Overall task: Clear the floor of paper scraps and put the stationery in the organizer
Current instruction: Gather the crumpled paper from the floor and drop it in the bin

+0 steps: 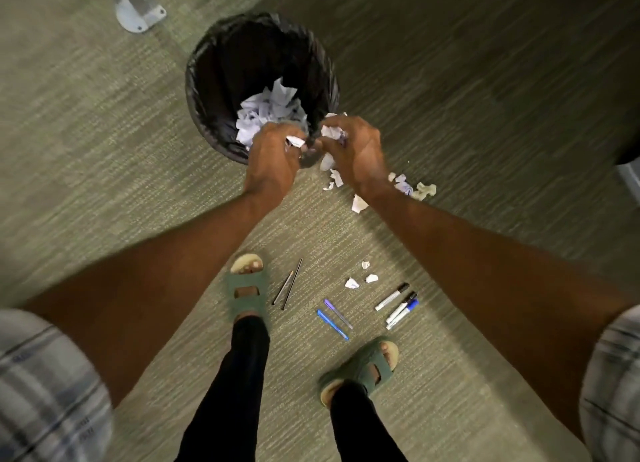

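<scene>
A black-lined waste bin [214, 63] stands on the carpet with crumpled white paper [266, 110] inside. My left hand [272, 156] and my right hand [356, 150] are both over its near rim, each closed on paper scraps [330, 132]. More scraps [414, 188] lie on the floor right of the bin, and small ones [360, 278] lie nearer my feet. Two thin black pens [288, 285], two blue pens [334, 319] and three markers [398, 304] lie on the carpet between my feet. No organizer is in view.
A grey metal furniture leg with a bolted base plate [138, 11] stands at the back left. My sandalled feet [247, 285] are close to the pens. A dark object [628, 156] edges in at the right.
</scene>
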Available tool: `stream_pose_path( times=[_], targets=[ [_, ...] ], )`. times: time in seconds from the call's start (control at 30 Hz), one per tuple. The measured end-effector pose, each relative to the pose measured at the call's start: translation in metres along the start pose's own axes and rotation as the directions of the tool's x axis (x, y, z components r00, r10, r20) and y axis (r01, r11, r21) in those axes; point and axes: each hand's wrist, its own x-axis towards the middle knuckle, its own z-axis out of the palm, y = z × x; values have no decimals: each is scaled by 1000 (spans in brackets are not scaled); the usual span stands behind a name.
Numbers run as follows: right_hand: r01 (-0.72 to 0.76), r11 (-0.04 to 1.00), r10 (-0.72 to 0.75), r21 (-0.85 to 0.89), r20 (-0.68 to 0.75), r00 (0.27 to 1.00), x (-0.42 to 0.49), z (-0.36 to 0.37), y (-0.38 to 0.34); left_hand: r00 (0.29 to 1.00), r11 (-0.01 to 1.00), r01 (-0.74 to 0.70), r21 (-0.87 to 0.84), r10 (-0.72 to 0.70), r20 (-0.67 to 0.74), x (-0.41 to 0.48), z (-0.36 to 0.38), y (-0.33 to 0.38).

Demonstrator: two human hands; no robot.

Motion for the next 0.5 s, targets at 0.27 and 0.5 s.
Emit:
stream_pose_path(
  times=[0.27,0.5],
  targets=[
    [18,996,-14,-84,45,999,42,38,-56,993,999,44,10,-45,111,47,-52,-25],
    [5,995,8,-100,125,992,41,35,-67,985,994,87,-59,-77,154,43,-71,-31]
  ],
)
